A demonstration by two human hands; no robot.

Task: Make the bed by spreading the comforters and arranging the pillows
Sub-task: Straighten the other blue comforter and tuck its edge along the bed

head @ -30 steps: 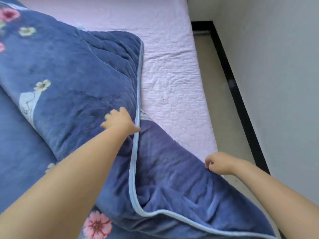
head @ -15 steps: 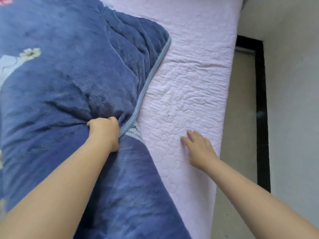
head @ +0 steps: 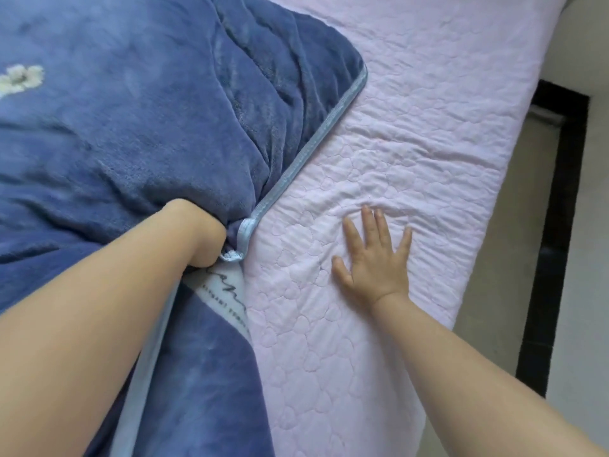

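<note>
Beside bunched trim, left hand [head: 197,230] grips blue comforter [head: 138,136] edge; bare pink quilted sheet [head: 428,103] lies rightward, right hand [head: 375,258] flat, fingers spread, pressing it

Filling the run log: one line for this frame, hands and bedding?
left hand: grips blue comforter at its trimmed edge | right hand: flat, fingers spread, on pink quilted sheet | comforter: bunched, sheet uncovered

Comforter [head: 138,133] fills the frame's left half, lying on the mattress pad [head: 412,127]; left hand [head: 194,235] at centre on its edge, right hand [head: 375,262] right of it on the pad
</note>
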